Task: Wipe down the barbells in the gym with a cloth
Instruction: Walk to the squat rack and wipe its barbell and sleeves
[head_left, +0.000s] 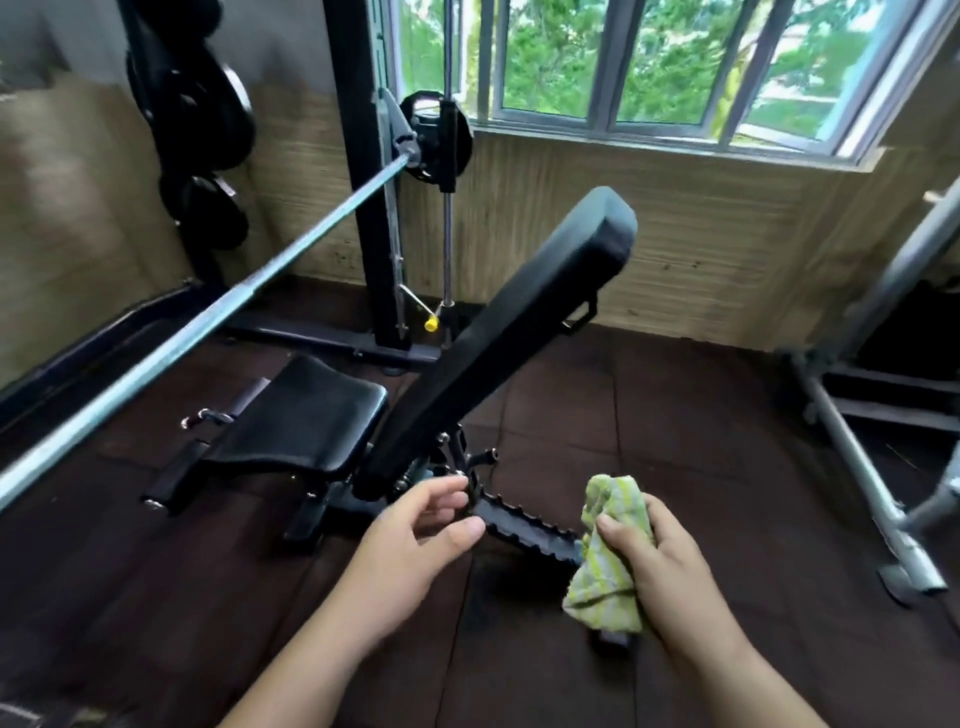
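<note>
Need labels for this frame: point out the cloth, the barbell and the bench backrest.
cloth (602, 577): head view, its striped middle.
barbell (208, 319): head view, middle of the shaft.
bench backrest (498, 343): head view, middle of the pad.

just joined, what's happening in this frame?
A person stands in a gym beside an incline bench. The right hand grips a bunched green-striped cloth. The left hand is free, fingers relaxed, held out low by the bench's base. The barbell runs across on the left toward the rack. Neither hand nor the cloth touches it, so no wiping is underway at this moment.
</note>
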